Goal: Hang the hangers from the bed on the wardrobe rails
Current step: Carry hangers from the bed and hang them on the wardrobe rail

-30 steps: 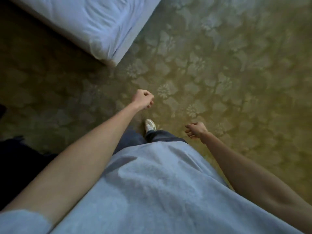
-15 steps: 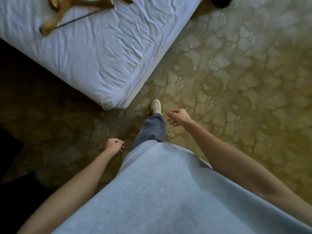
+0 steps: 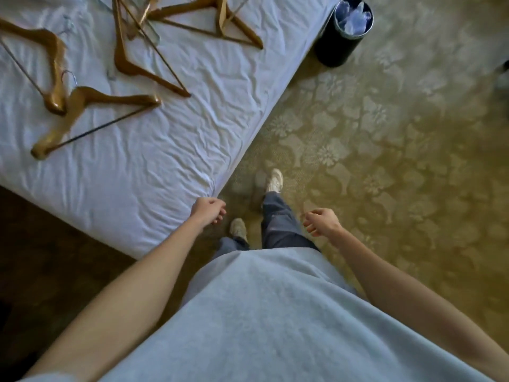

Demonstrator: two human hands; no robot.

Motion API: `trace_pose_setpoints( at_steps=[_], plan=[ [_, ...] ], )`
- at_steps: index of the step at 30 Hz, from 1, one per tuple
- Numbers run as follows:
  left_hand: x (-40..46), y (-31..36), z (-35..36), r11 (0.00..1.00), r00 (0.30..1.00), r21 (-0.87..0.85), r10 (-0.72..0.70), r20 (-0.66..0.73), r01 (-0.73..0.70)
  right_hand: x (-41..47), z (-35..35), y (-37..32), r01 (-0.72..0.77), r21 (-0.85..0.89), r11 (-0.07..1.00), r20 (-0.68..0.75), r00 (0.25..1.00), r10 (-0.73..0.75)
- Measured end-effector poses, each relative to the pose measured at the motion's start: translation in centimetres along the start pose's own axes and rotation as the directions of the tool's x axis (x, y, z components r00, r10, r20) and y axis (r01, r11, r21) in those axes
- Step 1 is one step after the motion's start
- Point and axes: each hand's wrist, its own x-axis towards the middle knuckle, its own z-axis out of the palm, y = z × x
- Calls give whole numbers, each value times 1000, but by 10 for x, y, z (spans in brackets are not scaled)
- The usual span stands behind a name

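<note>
Several wooden hangers (image 3: 91, 106) lie scattered on the white bed (image 3: 154, 166) in the upper left of the frame, some overlapping. Near the centre, the left hand (image 3: 208, 210) hangs over the bed's corner with fingers curled loosely inward, gripping nothing. The right hand (image 3: 321, 221) sits to its right above the patterned carpet (image 3: 399, 161), fingers also loosely curled and empty. A dark bin (image 3: 343, 37) stands at the upper right, beside the bed's edge.
</note>
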Motion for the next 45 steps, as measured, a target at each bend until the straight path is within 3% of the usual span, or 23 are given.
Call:
trace_pose_setpoints(
  at_steps=[6,10,20,28,34,42,45],
  plan=[
    [72,180,19,990,990,-47,135,43,-133,57,-80,-7,-241,57,969,-14,970,242],
    [107,260,24,996,996,43,80,31,-81,109,-136,-54,-284,60,957,13,959,283],
    [169,349,-4,987,992,101,-123,-14,123,223,-237,-314,-8,104,995,40,999,4],
    [231,404,-29,963,966,-83,-258,-21,256,291,-258,-483,142,-58,988,110,985,-135],
    [289,496,-50,946,975,-247,-221,-11,211,337,-259,-585,217,-301,929,201,966,-160],
    [396,625,-69,824,958,-541,-265,-109,167,431,-241,-732,408,-377,831,247,910,-334],
    [420,656,-82,864,913,-492,-281,-296,106,450,-234,-765,494,-415,764,209,869,-448]
  ],
)
